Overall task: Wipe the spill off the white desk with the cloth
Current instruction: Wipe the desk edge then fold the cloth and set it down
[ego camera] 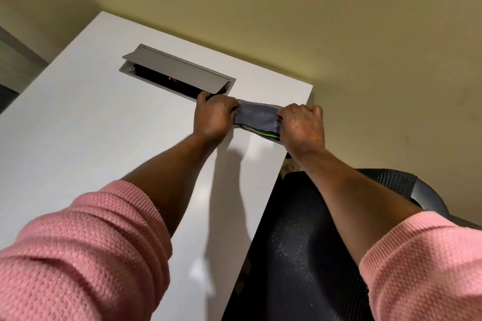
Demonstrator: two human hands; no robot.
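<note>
A grey cloth (257, 117) with a green stripe along its lower edge is stretched between both my hands, just above the far right part of the white desk (91, 125). My left hand (212, 118) grips its left end, close to the cable hatch. My right hand (301, 126) grips its right end near the desk's right edge. I cannot make out any spill on the desk surface; the part under the cloth and hands is hidden.
A grey cable hatch (177, 73) with its lid tilted open is set into the desk just beyond my left hand. A black mesh chair (300, 242) stands against the desk's right edge. A beige wall (339, 21) runs behind the desk.
</note>
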